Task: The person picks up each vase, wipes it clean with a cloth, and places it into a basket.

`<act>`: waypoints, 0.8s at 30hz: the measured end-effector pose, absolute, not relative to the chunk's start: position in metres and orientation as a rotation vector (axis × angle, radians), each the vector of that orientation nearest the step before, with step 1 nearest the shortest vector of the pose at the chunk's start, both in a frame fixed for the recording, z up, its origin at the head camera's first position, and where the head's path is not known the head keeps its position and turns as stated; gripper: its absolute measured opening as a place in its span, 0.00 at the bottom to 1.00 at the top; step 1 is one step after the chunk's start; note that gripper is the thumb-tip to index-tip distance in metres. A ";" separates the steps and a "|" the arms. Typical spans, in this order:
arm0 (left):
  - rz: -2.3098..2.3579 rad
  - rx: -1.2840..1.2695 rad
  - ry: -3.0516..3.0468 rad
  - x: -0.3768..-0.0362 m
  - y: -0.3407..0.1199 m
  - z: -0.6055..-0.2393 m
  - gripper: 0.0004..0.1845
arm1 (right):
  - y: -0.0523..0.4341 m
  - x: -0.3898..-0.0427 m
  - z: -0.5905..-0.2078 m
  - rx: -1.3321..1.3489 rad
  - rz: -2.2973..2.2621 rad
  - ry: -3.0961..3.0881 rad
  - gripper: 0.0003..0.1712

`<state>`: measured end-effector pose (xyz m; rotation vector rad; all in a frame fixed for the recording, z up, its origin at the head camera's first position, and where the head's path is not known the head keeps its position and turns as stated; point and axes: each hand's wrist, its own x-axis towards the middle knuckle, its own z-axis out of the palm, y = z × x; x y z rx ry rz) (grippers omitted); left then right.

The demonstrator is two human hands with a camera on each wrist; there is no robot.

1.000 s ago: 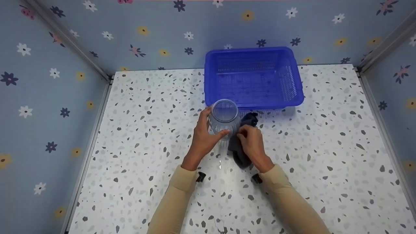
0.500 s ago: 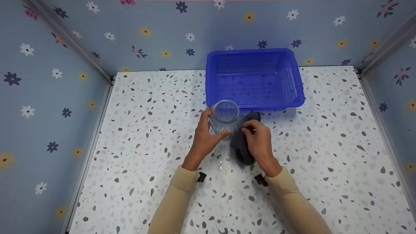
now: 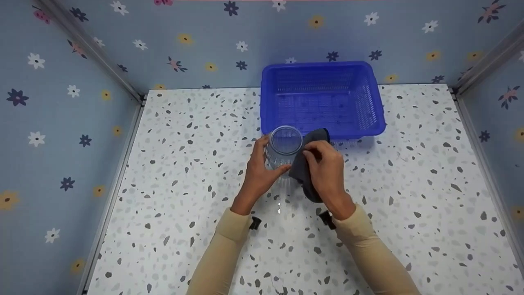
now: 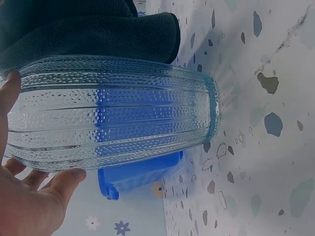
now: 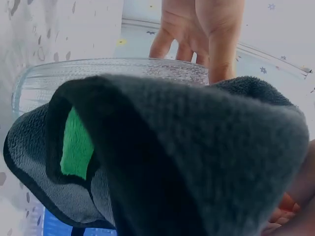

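Observation:
A clear ribbed glass (image 3: 282,148) (image 4: 113,110) (image 5: 98,73) stands upright on the speckled table, just in front of the blue basket (image 3: 322,98). My left hand (image 3: 262,170) grips its left side, thumb and fingers curled round it. My right hand (image 3: 325,170) holds a dark grey cloth (image 3: 306,164) (image 4: 83,32) (image 5: 197,147) and presses it against the glass's right side. A green label shows inside a fold of the cloth in the right wrist view.
The blue basket (image 4: 138,172) sits at the back of the speckled table (image 3: 184,184), against the flowered back wall. Flowered walls close the table in on the left, back and right.
My right hand has moved the cloth up the right side of the glass, towards the rim. The left hand and the glass have stayed put.

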<state>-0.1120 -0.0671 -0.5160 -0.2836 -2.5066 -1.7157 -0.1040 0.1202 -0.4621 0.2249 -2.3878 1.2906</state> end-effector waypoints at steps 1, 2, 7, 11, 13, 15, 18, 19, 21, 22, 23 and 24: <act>-1.712 -0.286 -2.503 -0.112 -0.067 -0.516 0.47 | 0.121 -0.104 -0.462 0.226 1.288 -2.389 0.02; -1.708 -0.288 -2.499 -0.112 -0.067 -0.517 0.47 | 0.121 -0.104 -0.463 0.229 1.285 -2.387 0.03; -1.696 -0.297 -2.499 -0.112 -0.067 -0.517 0.48 | 0.124 -0.103 -0.468 0.242 1.270 -2.398 0.03; -1.698 -0.294 -2.508 -0.112 -0.066 -0.516 0.49 | 0.126 -0.102 -0.475 0.226 1.269 -2.421 0.03; -1.711 -0.293 -2.509 -0.112 -0.066 -0.517 0.49 | 0.127 -0.101 -0.478 0.204 1.279 -2.435 0.04; -1.724 -0.293 -2.507 -0.112 -0.066 -0.516 0.49 | 0.128 -0.101 -0.481 0.181 1.297 -2.453 0.04; -1.733 -0.294 -2.504 -0.113 -0.067 -0.516 0.49 | 0.130 -0.100 -0.488 0.157 1.335 -2.479 0.05; -1.736 -0.294 -2.501 -0.113 -0.067 -0.516 0.49 | 0.131 -0.101 -0.492 0.152 1.350 -2.488 0.05; -1.735 -0.295 -2.500 -0.113 -0.067 -0.516 0.48 | 0.132 -0.102 -0.500 0.136 1.375 -2.519 0.05; -1.734 -0.294 -2.499 -0.113 -0.067 -0.516 0.48 | 0.132 -0.103 -0.506 0.128 1.383 -2.541 0.04; -1.736 -0.294 -2.497 -0.113 -0.067 -0.516 0.48 | 0.132 -0.104 -0.512 0.119 1.387 -2.570 0.04; -1.738 -0.295 -2.497 -0.113 -0.067 -0.516 0.48 | 0.132 -0.106 -0.518 0.109 1.390 -2.603 0.04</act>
